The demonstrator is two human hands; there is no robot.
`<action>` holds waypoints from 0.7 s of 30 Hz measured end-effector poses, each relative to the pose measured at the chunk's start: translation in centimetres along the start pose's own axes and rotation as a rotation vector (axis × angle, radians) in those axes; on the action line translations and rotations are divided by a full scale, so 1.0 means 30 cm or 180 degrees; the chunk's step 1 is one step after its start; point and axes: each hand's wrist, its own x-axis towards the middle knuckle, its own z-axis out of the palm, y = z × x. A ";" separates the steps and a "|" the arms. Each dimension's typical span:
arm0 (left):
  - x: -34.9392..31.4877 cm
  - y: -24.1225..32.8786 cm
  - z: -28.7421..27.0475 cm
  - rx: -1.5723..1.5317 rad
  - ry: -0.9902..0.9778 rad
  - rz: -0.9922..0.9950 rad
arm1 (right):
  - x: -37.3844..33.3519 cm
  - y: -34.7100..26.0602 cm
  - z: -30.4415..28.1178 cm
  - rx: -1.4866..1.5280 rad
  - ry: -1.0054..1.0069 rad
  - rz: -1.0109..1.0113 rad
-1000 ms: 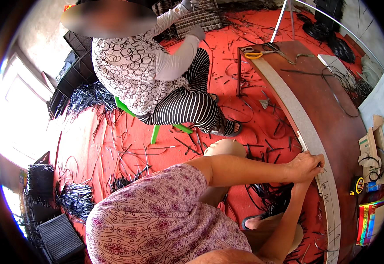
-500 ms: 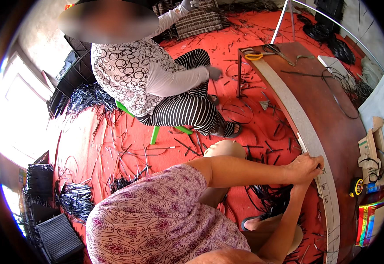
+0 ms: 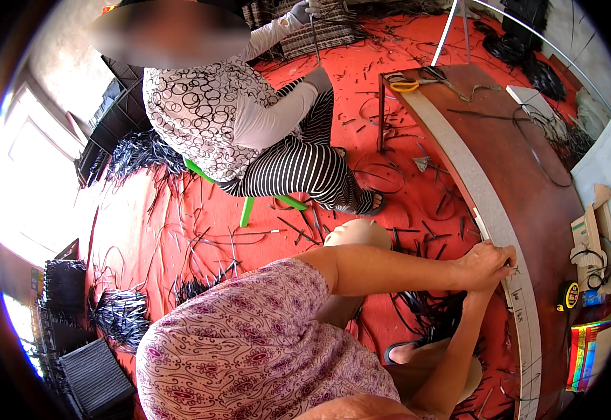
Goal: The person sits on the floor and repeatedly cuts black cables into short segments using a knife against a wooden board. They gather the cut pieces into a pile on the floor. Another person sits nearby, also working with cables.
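1. Position: both hands meet at the near edge of the brown table [image 3: 529, 203], on the grey strip [image 3: 459, 164] that runs along that edge. The left hand [image 3: 484, 262] lies on top, closed over something thin that looks like a pen or a cable end; which one cannot be told. The right hand [image 3: 475, 297] comes up from below and is mostly hidden by the left; its grip cannot be told.
2. Work point: the strip carries handwritten marks just below the hands. Judged from this, the step is marking or measuring against the strip. Keep the wrist braced on the table edge and the tip square to the strip.
3. Nearby: a yellow tape measure [image 3: 570, 295] lies on the table to the right, within reach.
4. Floor: black cable pieces [image 3: 431, 315] lie on the red mat [image 3: 361, 77] beneath the arms; keep them off the strip.
5. Beyond: another person [image 3: 242, 119] sits on a green stool [image 3: 249, 203], working separately. Scissors [image 3: 405, 84] rest at the table's far end.
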 end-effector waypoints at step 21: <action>-0.014 0.002 0.019 0.0090 -0.0027 -0.0049 | 0.000 -0.008 -0.004 0.0017 -0.0008 0.0004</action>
